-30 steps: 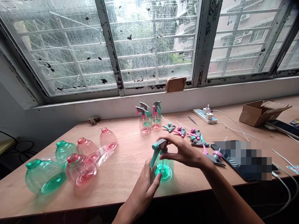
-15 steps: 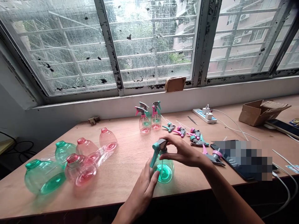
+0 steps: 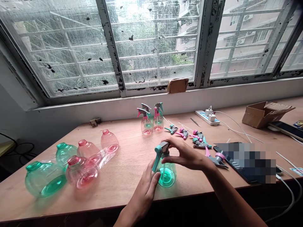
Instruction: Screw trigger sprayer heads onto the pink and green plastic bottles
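Observation:
A small green spray bottle (image 3: pixel 167 175) stands near the front edge of the wooden table (image 3: pixel 132 148). My left hand (image 3: pixel 145 192) cups its left side, fingers wrapped against the body. My right hand (image 3: pixel 187 154) comes from the right, its fingers pinched on the teal and grey trigger head (image 3: pixel 160 151) at the bottle's neck. A thin tube runs down inside the bottle.
Several capless pink and green bottles (image 3: pixel 71 164) lie at the left. Assembled spray bottles (image 3: pixel 151 119) stand at the back centre, loose trigger heads (image 3: pixel 194 138) to their right. A power strip (image 3: pixel 208 117), cables, a cardboard box (image 3: pixel 265 113) and phones (image 3: pixel 246 160) fill the right.
The trigger head has turned slightly under my right fingers, and my left hand has shifted a little along the bottle. The bottle stays in the same spot.

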Motion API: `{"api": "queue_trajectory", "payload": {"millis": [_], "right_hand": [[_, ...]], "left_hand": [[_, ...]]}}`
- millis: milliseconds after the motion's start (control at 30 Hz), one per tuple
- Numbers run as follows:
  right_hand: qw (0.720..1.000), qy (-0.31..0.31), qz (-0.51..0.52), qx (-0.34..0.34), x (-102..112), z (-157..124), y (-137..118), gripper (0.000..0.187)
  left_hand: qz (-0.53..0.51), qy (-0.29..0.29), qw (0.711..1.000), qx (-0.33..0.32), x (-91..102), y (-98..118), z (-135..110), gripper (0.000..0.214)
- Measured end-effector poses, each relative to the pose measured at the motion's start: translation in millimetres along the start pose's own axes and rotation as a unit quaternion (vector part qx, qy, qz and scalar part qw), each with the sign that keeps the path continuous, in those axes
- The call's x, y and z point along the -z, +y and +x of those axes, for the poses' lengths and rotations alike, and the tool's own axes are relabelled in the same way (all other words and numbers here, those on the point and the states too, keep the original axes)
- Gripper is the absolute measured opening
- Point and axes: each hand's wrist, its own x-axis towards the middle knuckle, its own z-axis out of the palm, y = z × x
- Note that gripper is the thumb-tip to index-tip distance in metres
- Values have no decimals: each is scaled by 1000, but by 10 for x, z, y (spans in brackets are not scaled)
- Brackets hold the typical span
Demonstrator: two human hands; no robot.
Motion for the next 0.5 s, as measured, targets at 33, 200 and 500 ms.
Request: {"api": "queue_trajectory", "payload": {"millis": [33,200,500], "right_hand": [[1000,0,1,1,0,-1,-2,41],[1000,-2,-1,4,-4,-1,-23,39],[1000,-4,3,7,2,-11,12,41]], "left_hand": [[-9,3,1000,1,0,-1,10,55],[-55,20,998,12,-12,37,29,52],[-12,0,999,43,2,68,-8,48]]}}
